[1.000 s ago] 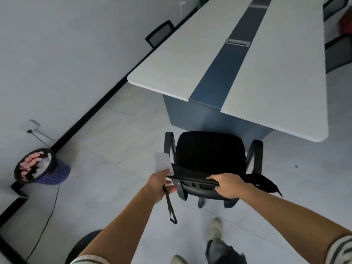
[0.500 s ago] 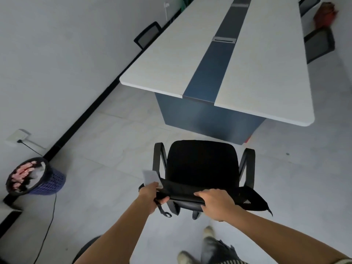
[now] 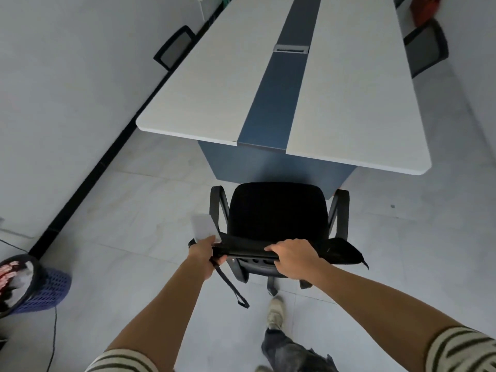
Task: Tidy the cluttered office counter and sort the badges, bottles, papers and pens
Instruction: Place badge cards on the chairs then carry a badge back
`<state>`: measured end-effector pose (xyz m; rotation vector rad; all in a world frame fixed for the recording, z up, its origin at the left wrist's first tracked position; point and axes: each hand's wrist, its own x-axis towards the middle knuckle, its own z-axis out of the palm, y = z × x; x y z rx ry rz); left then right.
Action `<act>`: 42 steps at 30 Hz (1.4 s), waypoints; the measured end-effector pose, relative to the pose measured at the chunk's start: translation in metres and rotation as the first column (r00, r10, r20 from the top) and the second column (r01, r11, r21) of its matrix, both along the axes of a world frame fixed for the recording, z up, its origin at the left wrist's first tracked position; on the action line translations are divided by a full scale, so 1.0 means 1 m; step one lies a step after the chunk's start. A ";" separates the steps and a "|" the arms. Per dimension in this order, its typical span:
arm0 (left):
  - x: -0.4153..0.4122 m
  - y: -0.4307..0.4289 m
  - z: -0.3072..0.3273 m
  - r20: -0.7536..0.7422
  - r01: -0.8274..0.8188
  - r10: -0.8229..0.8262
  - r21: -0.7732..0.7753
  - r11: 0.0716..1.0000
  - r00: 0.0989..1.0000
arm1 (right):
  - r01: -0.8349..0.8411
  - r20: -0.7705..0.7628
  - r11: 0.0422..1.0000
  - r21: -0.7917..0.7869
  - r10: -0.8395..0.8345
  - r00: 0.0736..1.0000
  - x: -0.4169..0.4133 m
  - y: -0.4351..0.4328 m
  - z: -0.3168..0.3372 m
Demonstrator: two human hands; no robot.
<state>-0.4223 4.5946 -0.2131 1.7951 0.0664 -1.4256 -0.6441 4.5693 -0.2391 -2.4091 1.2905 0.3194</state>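
Observation:
A black office chair (image 3: 277,210) stands at the near end of a long white table (image 3: 214,92) with a blue centre strip. My left hand (image 3: 205,249) grips the left end of the chair's backrest top and also holds a white badge card (image 3: 204,228) whose black lanyard strap (image 3: 230,287) hangs down. My right hand (image 3: 291,257) is closed on the backrest top further right. A black cloth (image 3: 342,252) is draped over the backrest's right end.
A purple mesh waste bin (image 3: 40,287) with pink and white trash stands by the left wall, with a cable (image 3: 53,336) on the floor beside it. Black chairs stand at the table's left side (image 3: 174,48) and right side (image 3: 426,47). My foot (image 3: 275,311) is behind the chair.
The chair has moved closer to the table's end with both hands on its backrest. The lanyard strap now hangs lower, and the view has swung toward the table.

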 end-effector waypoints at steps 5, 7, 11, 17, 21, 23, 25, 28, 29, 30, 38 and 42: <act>0.023 -0.056 0.008 0.030 0.016 -0.017 0.023 1.000 0.999 | 0.024 0.013 0.999 -0.022 -0.024 1.000 0.027 -0.045 -0.002; 0.029 -0.074 0.010 0.010 0.000 0.000 0.006 1.000 1.000 | 0.028 0.013 0.999 -0.028 -0.027 1.000 0.033 -0.061 -0.002; 0.035 -0.102 0.010 -0.023 -0.028 0.027 -0.042 0.999 0.999 | 0.038 0.011 0.998 -0.056 -0.038 0.999 0.038 -0.095 -0.003; 0.043 -0.127 0.011 -0.064 -0.033 0.029 -0.070 0.997 0.998 | 0.068 0.053 0.998 -0.014 -0.067 0.996 0.044 -0.128 -0.007; 0.078 -0.139 0.020 -0.049 0.062 -0.064 -0.039 0.997 0.997 | 0.105 0.050 0.986 0.128 -0.112 0.993 0.060 -0.152 -0.006; 0.107 -0.140 0.025 0.010 0.165 -0.164 -0.032 0.986 0.986 | 0.115 0.062 0.961 0.253 -0.134 0.989 0.071 -0.165 0.001; 0.139 -0.139 0.029 0.030 0.202 -0.201 -0.064 0.977 0.979 | 0.089 0.083 0.936 0.341 -0.125 0.989 0.092 -0.176 0.010; 0.190 -0.140 0.037 0.056 0.174 -0.168 -0.117 0.978 0.984 | 0.073 0.134 0.927 0.368 -0.131 0.982 0.144 -0.196 0.022; 0.212 -0.141 0.040 0.061 0.147 -0.140 -0.135 0.980 0.988 | 0.061 0.143 0.930 0.361 -0.120 0.983 0.169 -0.206 0.025; 0.235 -0.142 0.042 0.068 0.119 -0.110 -0.153 0.981 0.992 | 0.042 0.152 0.934 0.356 -0.102 0.983 0.198 -0.216 0.027; 0.430 -0.168 0.058 0.133 -0.018 0.053 -0.252 0.968 0.990 | -0.020 0.178 0.957 0.289 -0.033 0.984 0.420 -0.292 0.041; 0.521 -0.189 0.073 0.176 -0.004 0.047 -0.241 0.971 0.983 | 0.004 0.146 0.962 0.273 -0.046 0.988 0.519 -0.322 0.052</act>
